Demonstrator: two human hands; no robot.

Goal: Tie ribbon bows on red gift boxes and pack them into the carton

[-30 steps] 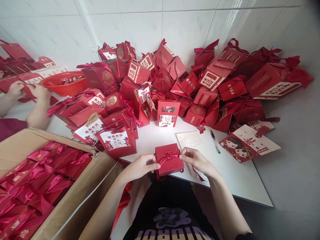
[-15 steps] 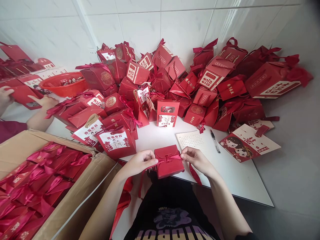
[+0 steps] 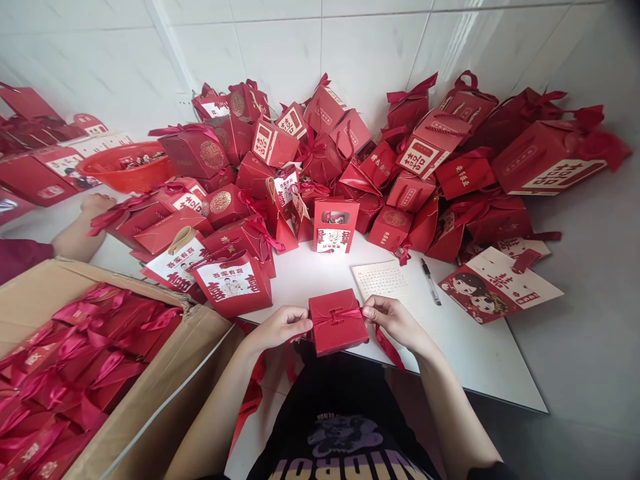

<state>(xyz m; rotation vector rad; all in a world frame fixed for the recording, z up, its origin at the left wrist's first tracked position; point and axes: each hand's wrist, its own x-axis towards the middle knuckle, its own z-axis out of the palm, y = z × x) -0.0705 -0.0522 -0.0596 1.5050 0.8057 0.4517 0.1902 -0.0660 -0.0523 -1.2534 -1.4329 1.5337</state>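
A small red gift box (image 3: 336, 337) lies at the table's front edge, its flaps closed and a red ribbon (image 3: 345, 315) drawn across its top through the slotted tab. At the box's left side, my left hand (image 3: 284, 327) pinches the ribbon between thumb and fingers. On the opposite side my right hand (image 3: 389, 320) grips the ribbon close to the box, and a loose tail hangs below it over the table edge. Whether the ribbon is knotted on top cannot be made out.
Red gift boxes (image 3: 320, 160) are heaped along the wall. A notebook (image 3: 383, 277) and a pen (image 3: 431, 282) lie to the right. At the left stand a carton (image 3: 170, 360) full of ribboned boxes and an orange basin (image 3: 120, 175). Another person's arm (image 3: 83, 230) rests beyond the carton.
My left hand has shifted slightly left and down along the box's side; the ribbon on top looks flatter. At far left, the other person's hands have moved away from a red box.
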